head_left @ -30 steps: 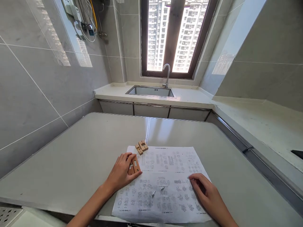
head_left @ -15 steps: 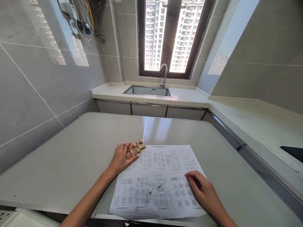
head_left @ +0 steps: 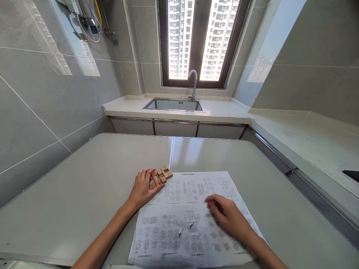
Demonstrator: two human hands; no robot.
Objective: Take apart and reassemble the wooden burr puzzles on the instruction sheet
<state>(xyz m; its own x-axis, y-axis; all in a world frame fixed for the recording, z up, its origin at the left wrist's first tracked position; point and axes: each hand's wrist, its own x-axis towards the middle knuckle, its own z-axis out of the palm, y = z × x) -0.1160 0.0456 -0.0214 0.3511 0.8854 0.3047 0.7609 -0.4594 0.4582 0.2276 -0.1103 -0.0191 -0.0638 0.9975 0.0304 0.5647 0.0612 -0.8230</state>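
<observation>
My left hand (head_left: 142,188) is closed around one end of a row of notched wooden puzzle blocks (head_left: 165,172), thumb along the near side and fingers over the far side. The palm hides part of the row, which lies at the upper left corner of a printed paper sheet (head_left: 171,205). Small line diagrams and captions fill this creased sheet. Over its right half is my right hand (head_left: 228,216), fingers curled in toward the thumb, with nothing visible in them. Whether its fingertips touch the paper I cannot tell. Two small dark-and-white marks or bits show near the sheet's lower middle.
Under everything is a pale table (head_left: 84,194) with a seam down its middle. Beyond its far edge, a counter holds a sink (head_left: 174,104) and a faucet (head_left: 193,84) below a window. Another counter (head_left: 314,138) runs along the right, and a tiled wall borders the left.
My right hand has moved left and slightly up over the sheet, uncovering more of its right edge. My left hand keeps its hold on the wooden blocks. The view has shifted slightly.
</observation>
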